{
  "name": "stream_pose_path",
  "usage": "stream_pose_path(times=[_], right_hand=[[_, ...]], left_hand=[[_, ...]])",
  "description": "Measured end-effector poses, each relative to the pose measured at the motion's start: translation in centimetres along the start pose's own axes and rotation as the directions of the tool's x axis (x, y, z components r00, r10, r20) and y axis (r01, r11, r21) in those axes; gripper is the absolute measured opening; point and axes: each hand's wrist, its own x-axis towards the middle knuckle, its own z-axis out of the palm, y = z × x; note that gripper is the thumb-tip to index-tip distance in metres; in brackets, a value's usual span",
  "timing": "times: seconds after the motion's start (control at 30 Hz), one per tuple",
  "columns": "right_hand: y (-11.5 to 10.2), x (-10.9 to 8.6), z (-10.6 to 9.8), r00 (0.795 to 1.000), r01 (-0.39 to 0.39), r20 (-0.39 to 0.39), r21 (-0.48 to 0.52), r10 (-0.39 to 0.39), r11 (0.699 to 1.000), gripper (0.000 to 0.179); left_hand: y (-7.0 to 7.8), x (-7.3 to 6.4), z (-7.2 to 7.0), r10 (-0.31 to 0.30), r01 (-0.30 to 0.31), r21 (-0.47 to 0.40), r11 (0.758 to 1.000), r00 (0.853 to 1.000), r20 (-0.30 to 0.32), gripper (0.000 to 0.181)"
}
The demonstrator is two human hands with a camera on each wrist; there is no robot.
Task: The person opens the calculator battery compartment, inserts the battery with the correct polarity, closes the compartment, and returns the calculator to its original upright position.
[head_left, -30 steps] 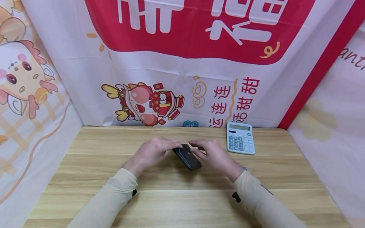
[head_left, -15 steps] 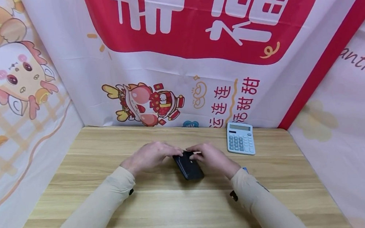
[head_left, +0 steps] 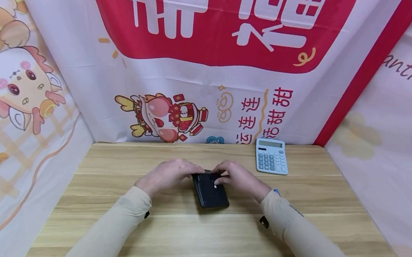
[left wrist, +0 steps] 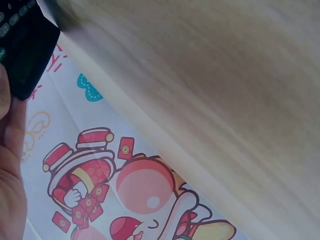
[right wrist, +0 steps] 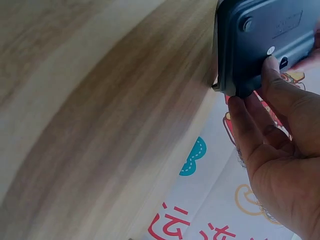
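Observation:
Both hands hold a black calculator (head_left: 211,192) between them, above the middle of the table. Its back faces the head camera; the right wrist view shows a small round white sticker and a round foot on the back of the calculator (right wrist: 255,45). Keys and a dark display show on the calculator (left wrist: 32,60) in the left wrist view. My left hand (head_left: 171,175) grips its far left corner. With the thumb on the back and fingers behind the edge, my right hand (head_left: 238,179) pinches the far right corner; the right hand (right wrist: 285,145) appears larger in the right wrist view.
A light blue calculator (head_left: 271,156) lies face up near the table's back edge, right of the hands. Printed cloth (head_left: 192,67) hangs behind the wooden table (head_left: 202,244) and on both sides.
The black calculator has turned in the hands, so its back shows broader to the head camera. It has come nearer to the person. Both hands have shifted slightly and keep their hold.

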Motion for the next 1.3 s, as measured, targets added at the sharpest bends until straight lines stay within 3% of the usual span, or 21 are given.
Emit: stream_pose_path(times=[0.17,0.3,0.37,0.47,0.53,0.63,0.77,0.9,0.97,1.1,1.3], right_hand=[[-0.2,-0.2,0.2,0.999,0.022,-0.022,-0.038,-0.023,0.999,0.024],[-0.8,-0.3,0.5,1.000,-0.007,-0.031,-0.067,0.005,0.998,0.025],[-1.1,-0.3,0.6,0.999,-0.015,-0.035,-0.087,0.012,0.996,0.026],[-1.4,-0.3,0.8,0.999,-0.010,-0.041,-0.119,0.005,0.993,0.025],[-1.5,-0.4,1.1,0.999,-0.002,-0.044,-0.139,-0.005,0.990,0.024],[-1.8,-0.5,1.4,0.999,-0.012,-0.045,-0.159,0.005,0.987,0.022],[-2.2,-0.5,1.5,0.999,-0.032,-0.045,-0.182,0.025,0.983,0.023],[-2.3,-0.7,1.4,0.999,-0.023,-0.047,-0.210,0.014,0.977,0.024],[-2.3,-0.8,1.4,0.999,-0.022,-0.046,-0.225,0.012,0.974,0.024],[-2.4,-0.9,1.3,0.998,-0.047,-0.039,-0.242,0.039,0.969,0.026],[-2.7,-0.9,1.1,0.999,-0.054,-0.024,-0.276,0.049,0.960,0.027]], left_hand=[[-0.3,0.2,0.0,-0.059,0.059,0.008,0.998,0.997,0.044,0.037],[-0.4,0.5,0.1,0.016,-0.020,0.087,0.996,0.999,0.051,0.036],[-0.4,0.6,0.2,0.084,-0.091,0.164,0.982,0.995,0.049,0.036],[-0.3,0.9,0.5,0.106,-0.120,0.271,0.955,0.992,0.064,0.031],[-0.3,1.2,0.7,0.083,-0.108,0.331,0.937,0.992,0.090,0.028],[-0.3,1.7,1.1,0.009,-0.053,0.356,0.933,0.992,0.126,0.028],[0.0,2.0,1.0,-0.089,0.049,0.277,0.960,0.987,0.133,0.029],[0.3,1.9,0.6,-0.119,0.086,0.208,0.974,0.981,0.154,0.023],[0.4,1.6,0.5,-0.139,0.110,0.167,0.980,0.976,0.170,0.030],[0.5,1.0,0.7,-0.191,0.171,0.113,0.979,0.963,0.190,0.047],[0.5,0.9,1.3,-0.226,0.206,0.118,0.971,0.953,0.202,0.051]])
